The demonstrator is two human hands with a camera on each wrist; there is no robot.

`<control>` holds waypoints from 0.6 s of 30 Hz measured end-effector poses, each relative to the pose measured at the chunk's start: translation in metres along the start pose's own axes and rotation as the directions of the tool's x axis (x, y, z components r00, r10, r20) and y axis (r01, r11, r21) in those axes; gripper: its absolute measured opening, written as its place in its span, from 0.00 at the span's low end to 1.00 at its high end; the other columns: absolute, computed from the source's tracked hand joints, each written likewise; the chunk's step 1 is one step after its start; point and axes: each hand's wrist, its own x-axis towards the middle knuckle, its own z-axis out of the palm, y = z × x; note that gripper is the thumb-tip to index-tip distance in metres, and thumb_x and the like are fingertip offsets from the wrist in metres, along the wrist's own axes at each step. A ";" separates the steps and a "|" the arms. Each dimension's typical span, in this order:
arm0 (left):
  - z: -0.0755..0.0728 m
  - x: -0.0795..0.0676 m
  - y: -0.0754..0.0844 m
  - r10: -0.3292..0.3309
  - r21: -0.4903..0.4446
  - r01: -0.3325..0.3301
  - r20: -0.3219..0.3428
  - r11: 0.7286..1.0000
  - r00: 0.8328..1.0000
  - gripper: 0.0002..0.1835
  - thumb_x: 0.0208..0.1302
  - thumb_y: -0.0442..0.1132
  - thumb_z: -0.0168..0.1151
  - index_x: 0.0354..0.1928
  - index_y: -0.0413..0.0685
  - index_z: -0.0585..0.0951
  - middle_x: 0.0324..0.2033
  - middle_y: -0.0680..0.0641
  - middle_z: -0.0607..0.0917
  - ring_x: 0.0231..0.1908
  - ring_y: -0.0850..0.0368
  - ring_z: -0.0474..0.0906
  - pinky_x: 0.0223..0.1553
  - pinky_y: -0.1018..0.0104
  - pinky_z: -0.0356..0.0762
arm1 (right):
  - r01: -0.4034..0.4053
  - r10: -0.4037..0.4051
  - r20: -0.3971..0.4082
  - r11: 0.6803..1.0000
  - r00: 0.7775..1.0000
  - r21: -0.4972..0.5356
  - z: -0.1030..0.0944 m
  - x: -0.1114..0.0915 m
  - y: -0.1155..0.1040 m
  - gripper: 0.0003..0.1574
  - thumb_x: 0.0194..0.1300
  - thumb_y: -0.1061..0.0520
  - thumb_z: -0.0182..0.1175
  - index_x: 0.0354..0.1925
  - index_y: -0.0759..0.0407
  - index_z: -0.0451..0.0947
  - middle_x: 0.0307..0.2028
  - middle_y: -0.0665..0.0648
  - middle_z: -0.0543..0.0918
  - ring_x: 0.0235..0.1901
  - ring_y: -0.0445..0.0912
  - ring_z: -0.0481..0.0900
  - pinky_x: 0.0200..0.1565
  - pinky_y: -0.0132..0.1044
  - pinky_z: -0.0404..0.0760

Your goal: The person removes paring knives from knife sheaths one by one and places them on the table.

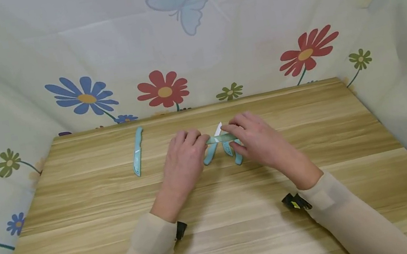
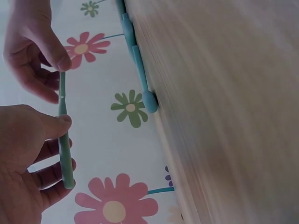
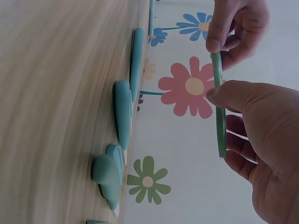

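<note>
Both hands hold a sheathed teal knife (image 1: 222,138) level above the table. My left hand (image 1: 185,154) pinches its rounded handle end (image 2: 67,170) between thumb and fingers. At the flat sheath end (image 3: 220,133), my right hand (image 1: 255,136) grips with the thumb on one side and fingertips on the other. Beneath them on the table lie a teal-handled knife (image 1: 211,155) with a bare white blade, a teal sheath (image 1: 227,148), and another teal handle (image 1: 239,158), partly hidden by my right hand.
Another sheathed teal knife (image 1: 138,153) lies on the wooden table (image 1: 221,232), left of my left hand. Behind the table's far edge hangs a white flowered cloth (image 1: 99,36), with more of it at both sides.
</note>
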 end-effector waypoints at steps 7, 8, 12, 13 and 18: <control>0.002 -0.002 0.004 0.012 0.037 -0.012 0.001 0.999 1.000 0.09 0.72 0.34 0.70 0.51 0.45 0.89 0.43 0.47 0.83 0.44 0.48 0.74 0.48 0.55 0.79 | 0.018 -0.017 0.027 1.000 0.999 -0.024 0.005 0.000 -0.006 0.26 0.66 0.59 0.76 0.60 0.62 0.84 0.51 0.60 0.82 0.49 0.55 0.77 0.50 0.46 0.79; 0.001 -0.002 0.005 0.013 0.040 -0.013 0.001 0.999 1.000 0.09 0.72 0.35 0.70 0.51 0.45 0.89 0.43 0.46 0.83 0.44 0.48 0.74 0.48 0.55 0.79 | 0.021 -0.020 0.028 0.999 0.999 -0.026 0.005 0.001 -0.007 0.24 0.67 0.59 0.75 0.59 0.62 0.84 0.50 0.60 0.82 0.49 0.55 0.77 0.49 0.45 0.79; 0.001 -0.001 0.007 0.012 0.038 -0.012 0.000 0.999 1.000 0.09 0.71 0.35 0.71 0.51 0.44 0.89 0.43 0.46 0.83 0.44 0.48 0.74 0.48 0.55 0.80 | 0.023 -0.021 0.030 0.999 0.999 -0.037 0.007 0.000 -0.009 0.18 0.69 0.60 0.73 0.55 0.63 0.86 0.47 0.59 0.83 0.46 0.54 0.76 0.48 0.44 0.79; 0.001 -0.001 0.007 0.012 0.037 -0.012 -0.002 0.999 1.000 0.09 0.71 0.35 0.71 0.51 0.44 0.89 0.43 0.46 0.84 0.44 0.48 0.74 0.48 0.55 0.80 | 0.022 -0.021 0.030 0.999 0.999 -0.036 0.007 0.000 -0.009 0.18 0.69 0.60 0.73 0.55 0.63 0.86 0.47 0.58 0.83 0.46 0.53 0.76 0.48 0.43 0.79; 0.001 -0.002 0.008 0.008 0.033 -0.008 0.000 0.999 1.000 0.09 0.72 0.35 0.71 0.51 0.44 0.89 0.43 0.46 0.83 0.43 0.48 0.74 0.45 0.57 0.79 | 0.016 -0.015 0.041 0.999 0.999 -0.037 0.008 0.000 -0.009 0.17 0.68 0.60 0.74 0.54 0.63 0.86 0.45 0.58 0.83 0.45 0.53 0.76 0.48 0.43 0.78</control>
